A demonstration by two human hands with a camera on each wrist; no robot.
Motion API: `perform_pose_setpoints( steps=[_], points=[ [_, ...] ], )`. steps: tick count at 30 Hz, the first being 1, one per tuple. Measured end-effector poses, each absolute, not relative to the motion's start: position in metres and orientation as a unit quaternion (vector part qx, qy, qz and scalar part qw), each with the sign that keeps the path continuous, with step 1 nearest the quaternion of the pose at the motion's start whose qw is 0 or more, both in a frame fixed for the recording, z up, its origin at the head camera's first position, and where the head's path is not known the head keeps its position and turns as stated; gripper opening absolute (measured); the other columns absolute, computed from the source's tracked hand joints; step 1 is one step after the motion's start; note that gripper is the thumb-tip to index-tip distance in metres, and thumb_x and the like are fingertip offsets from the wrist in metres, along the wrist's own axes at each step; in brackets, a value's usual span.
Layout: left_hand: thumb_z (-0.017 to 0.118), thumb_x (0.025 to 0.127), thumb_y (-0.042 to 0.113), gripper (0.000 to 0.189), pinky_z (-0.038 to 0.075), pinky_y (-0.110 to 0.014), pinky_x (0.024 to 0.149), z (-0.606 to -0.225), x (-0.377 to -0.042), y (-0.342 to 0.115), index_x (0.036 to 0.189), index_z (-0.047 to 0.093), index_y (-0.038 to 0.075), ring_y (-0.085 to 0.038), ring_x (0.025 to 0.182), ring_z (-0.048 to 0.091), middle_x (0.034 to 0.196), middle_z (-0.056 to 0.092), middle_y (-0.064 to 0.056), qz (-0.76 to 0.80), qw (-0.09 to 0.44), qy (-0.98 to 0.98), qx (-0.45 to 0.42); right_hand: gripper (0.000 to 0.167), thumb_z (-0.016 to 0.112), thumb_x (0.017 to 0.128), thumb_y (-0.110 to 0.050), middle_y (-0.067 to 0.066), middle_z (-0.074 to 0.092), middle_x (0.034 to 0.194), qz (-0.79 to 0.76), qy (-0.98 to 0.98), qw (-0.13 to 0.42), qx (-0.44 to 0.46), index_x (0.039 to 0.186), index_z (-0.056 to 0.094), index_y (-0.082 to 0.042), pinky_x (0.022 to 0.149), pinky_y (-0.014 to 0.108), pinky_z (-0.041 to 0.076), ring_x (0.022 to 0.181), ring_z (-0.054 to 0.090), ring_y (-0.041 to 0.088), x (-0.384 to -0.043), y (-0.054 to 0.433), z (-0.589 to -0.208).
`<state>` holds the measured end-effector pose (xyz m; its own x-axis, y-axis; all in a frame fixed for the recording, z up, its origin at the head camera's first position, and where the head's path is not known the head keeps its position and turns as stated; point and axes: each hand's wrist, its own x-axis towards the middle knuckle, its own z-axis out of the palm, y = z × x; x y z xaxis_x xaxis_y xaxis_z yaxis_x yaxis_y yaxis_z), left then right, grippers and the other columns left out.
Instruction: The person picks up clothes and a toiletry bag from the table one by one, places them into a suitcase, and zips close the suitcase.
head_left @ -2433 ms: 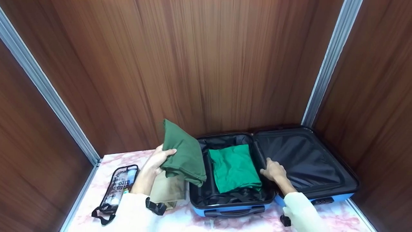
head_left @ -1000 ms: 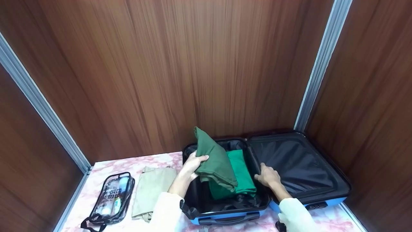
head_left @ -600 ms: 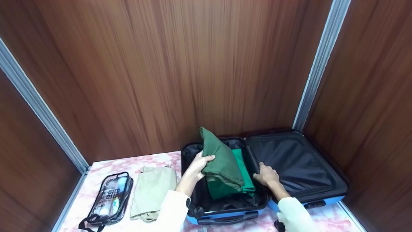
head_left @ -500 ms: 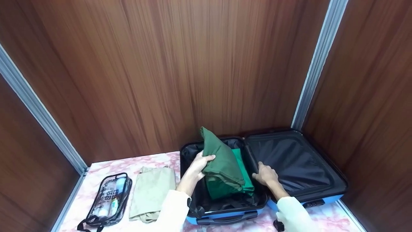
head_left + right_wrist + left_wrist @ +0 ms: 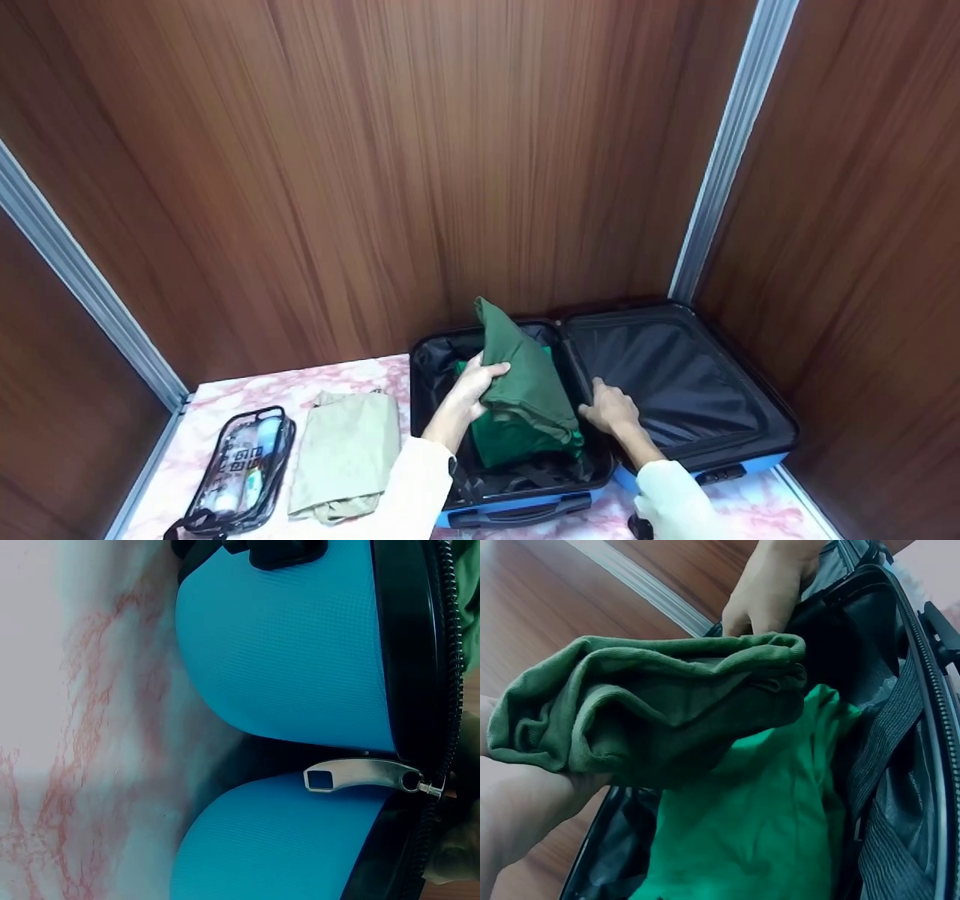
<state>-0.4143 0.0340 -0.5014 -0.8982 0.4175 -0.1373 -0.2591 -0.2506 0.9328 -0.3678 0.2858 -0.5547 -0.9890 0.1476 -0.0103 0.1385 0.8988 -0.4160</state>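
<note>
A folded dark green garment (image 5: 525,379) is gripped by my left hand (image 5: 469,386), thumb on top, and hangs tilted over the open suitcase's left half. Its layered edge shows in the left wrist view. Under it a bright green folded cloth (image 5: 742,832) lies in that half, partly covered. My right hand (image 5: 611,409) holds the inner edge of the blue suitcase (image 5: 525,510), where the two halves meet. In the right wrist view, only part of this hand shows, dark at the right border, close to the metal zipper pull (image 5: 360,774).
The black-lined suitcase lid (image 5: 682,382) lies open at the right. A folded beige garment (image 5: 349,450) and a clear toiletry pouch (image 5: 240,472) with black trim lie on the marbled surface (image 5: 300,379) at left. Brown panels (image 5: 375,187) stand behind and on both sides.
The dark green garment has moved right in my left hand, from over the beige garment to over the bright green cloth. My right hand has stayed at the suitcase's inner edge.
</note>
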Motion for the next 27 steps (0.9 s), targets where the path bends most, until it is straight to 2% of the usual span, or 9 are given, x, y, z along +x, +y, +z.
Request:
perform_pose_setpoints(
  steps=[8,16,22,24,27],
  points=[
    [0.056,0.098,0.008,0.053,0.057,-0.037,0.090,-0.519,-0.421,0.041,0.148,0.039,0.008,-0.022,0.103,0.068,0.128,0.062,-0.014,0.802,0.204,0.557,0.069,0.062,0.065,0.094,-0.026,0.032,0.059,0.131,0.212,-0.975,0.013,-0.068,0.144,0.044,0.005,0.092,0.059,0.051,0.113,0.059,0.051,-0.365,0.279,-0.557],
    [0.057,0.099,0.013,0.071,0.053,-0.041,0.099,-0.553,-0.427,0.037,0.159,0.019,0.013,-0.025,0.115,0.063,0.147,0.047,-0.020,0.822,0.221,0.524,0.030,0.064,0.065,0.094,-0.026,0.032,0.059,0.132,0.213,-0.975,0.011,-0.063,0.145,0.043,0.006,0.092,0.059,0.051,0.112,0.060,0.050,-0.364,0.278,-0.557],
    [0.057,0.099,0.012,0.066,0.054,-0.041,0.097,-0.576,-0.427,0.027,0.155,0.024,0.009,-0.024,0.108,0.064,0.136,0.055,-0.016,0.821,0.228,0.523,-0.013,0.067,0.065,0.094,-0.027,0.033,0.056,0.135,0.218,-0.974,0.004,-0.061,0.147,0.040,0.006,0.093,0.059,0.050,0.114,0.059,0.051,-0.363,0.277,-0.557],
    [0.057,0.098,0.011,0.070,0.055,-0.041,0.096,-0.580,-0.426,0.024,0.157,0.018,0.007,-0.023,0.105,0.065,0.131,0.056,-0.016,0.815,0.236,0.529,-0.032,0.068,0.065,0.094,-0.028,0.032,0.057,0.135,0.219,-0.974,0.003,-0.063,0.147,0.040,0.006,0.093,0.059,0.050,0.114,0.059,0.051,-0.363,0.277,-0.556],
    [0.056,0.098,0.009,0.067,0.056,-0.039,0.092,-0.582,-0.425,0.019,0.153,0.018,0.003,-0.022,0.100,0.065,0.124,0.057,-0.015,0.796,0.251,0.549,-0.051,0.067,0.065,0.094,-0.028,0.032,0.057,0.134,0.216,-0.974,0.002,-0.066,0.147,0.041,0.006,0.092,0.059,0.051,0.113,0.060,0.051,-0.364,0.278,-0.555]
  ],
)
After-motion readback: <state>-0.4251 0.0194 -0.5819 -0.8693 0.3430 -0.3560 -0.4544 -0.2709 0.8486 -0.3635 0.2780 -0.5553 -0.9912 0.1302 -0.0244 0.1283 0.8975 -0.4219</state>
